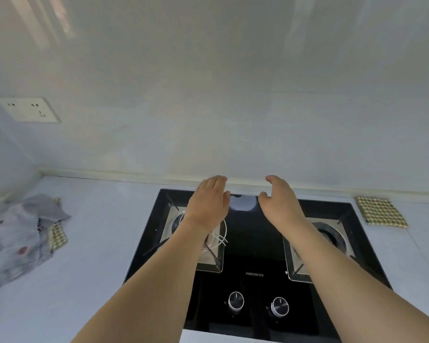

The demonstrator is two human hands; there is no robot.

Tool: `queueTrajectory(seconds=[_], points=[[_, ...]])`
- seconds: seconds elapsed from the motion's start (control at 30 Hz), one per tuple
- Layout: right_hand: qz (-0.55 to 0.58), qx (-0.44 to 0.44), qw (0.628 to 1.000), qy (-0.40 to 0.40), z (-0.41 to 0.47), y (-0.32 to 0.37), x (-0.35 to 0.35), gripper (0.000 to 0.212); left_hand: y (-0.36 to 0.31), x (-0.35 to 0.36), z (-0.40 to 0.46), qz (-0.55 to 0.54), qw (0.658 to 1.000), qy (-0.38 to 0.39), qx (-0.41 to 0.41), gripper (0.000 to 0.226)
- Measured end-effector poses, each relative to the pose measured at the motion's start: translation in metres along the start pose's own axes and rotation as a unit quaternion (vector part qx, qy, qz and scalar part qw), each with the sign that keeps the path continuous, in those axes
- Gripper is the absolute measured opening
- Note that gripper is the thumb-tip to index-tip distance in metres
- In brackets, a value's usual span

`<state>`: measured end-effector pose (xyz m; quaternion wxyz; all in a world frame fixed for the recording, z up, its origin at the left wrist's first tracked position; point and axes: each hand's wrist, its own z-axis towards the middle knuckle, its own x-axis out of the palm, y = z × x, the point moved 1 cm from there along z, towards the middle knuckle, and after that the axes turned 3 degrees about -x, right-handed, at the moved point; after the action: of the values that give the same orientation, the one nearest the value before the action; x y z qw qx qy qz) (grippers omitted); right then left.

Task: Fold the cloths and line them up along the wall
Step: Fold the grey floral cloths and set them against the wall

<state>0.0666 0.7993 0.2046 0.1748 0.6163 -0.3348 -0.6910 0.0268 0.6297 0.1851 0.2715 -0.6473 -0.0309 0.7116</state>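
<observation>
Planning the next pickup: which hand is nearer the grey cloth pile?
Left. The left hand hovers over the stove's back edge, well right of the grey cloth pile; the right hand is farther right.

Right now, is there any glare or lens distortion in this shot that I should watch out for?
Head view: a pale reflection glares on the black stove glass between the left hand and right hand; the wide-angle lens bends the countertop edge and wall; streaks of light fall across the wall's upper left; the crumpled grey cloth looks soft.
</observation>
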Motion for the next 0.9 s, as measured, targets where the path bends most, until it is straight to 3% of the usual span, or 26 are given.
queueTrajectory(seconds=[0.37, 0.7, 0.9], points=[[-0.007, -0.035, 0.998, 0.045, -0.018, 0.153, 0.144, 0.049, 0.192, -0.075, -0.031, 0.017, 1.0, -0.007, -0.01, 0.041], [-0.009, -0.103, 0.988, 0.113, -0.018, 0.245, 0.244, 0.049, 0.331, -0.124, -0.08, 0.014, 0.994, -0.008, -0.109, 0.042], [0.005, -0.135, 0.976, 0.168, -0.035, 0.293, 0.324, 0.047, 0.417, -0.143, -0.121, 0.0, 0.984, 0.032, -0.176, 0.04]])
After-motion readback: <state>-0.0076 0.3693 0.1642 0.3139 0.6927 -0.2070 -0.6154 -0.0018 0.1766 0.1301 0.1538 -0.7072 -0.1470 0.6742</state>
